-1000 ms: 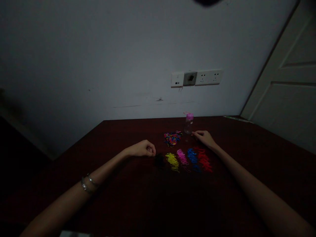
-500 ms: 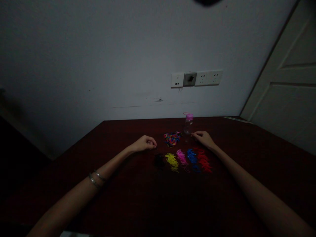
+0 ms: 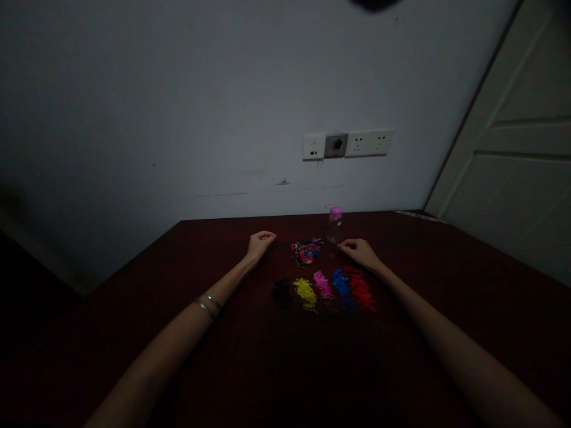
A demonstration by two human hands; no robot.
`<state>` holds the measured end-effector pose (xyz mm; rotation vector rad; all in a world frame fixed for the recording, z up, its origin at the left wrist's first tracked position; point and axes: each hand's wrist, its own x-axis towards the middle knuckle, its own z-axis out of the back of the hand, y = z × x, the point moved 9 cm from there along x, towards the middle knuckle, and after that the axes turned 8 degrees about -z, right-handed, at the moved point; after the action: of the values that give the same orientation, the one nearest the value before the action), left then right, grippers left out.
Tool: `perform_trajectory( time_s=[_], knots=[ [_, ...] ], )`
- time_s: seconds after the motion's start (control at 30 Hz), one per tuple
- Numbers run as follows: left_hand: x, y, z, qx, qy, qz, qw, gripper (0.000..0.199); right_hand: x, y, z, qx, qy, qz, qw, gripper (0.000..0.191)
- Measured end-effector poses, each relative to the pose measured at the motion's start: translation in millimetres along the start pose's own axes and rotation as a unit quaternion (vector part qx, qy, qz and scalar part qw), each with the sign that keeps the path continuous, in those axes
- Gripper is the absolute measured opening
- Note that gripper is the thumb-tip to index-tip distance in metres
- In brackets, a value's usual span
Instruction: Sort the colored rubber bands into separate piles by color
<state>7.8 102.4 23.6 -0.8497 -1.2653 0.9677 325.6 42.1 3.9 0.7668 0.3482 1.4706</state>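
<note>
Since one second ago, the left hand (image 3: pixel 261 245) has moved from beside the small heap of black, thin bands (image 3: pixel 282 291) and is now nearer to the multicoloured heap of thin, tangled bands (image 3: pixel 306 252), at its left and apart from it. The right hand (image 3: pixel 362 254) has stayed just beside the clear bottle with a pink lid (image 3: pixel 334 227). Both hands have fingers gathered; whether they pinch anything, I cannot tell. The yellow heap (image 3: pixel 306 294) lies beside the black one, seemingly unchanged.

Anything in hands (image 3: pixel 260 244) (image 3: pixel 362 254) too small; door (image 3: pixel 513 178) cropped right.
</note>
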Motion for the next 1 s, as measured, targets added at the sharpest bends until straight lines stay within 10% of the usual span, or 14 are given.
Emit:
perform_trajectory(
  time_s=[0.27, 0.63, 1.0],
  knots=[
    [7, 22, 5.2, -0.001, -0.023, 0.018, 1.0, 0.026, 1, 9, 1, 0.048, 0.005, 0.015, 0.999, 0.032],
    [7, 26, 8.5, 0.001, -0.022, 0.012, 1.0, 0.027, -19, 101, -37, 0.063, 0.111, 0.135, 0.983, 0.032],
    [6, 26, 3.1, 0.004, 0.002, 0.007, 1.0, 0.026, -26, 106, -44, -0.098, 0.091, 0.121, 0.984, 0.023]
  ],
)
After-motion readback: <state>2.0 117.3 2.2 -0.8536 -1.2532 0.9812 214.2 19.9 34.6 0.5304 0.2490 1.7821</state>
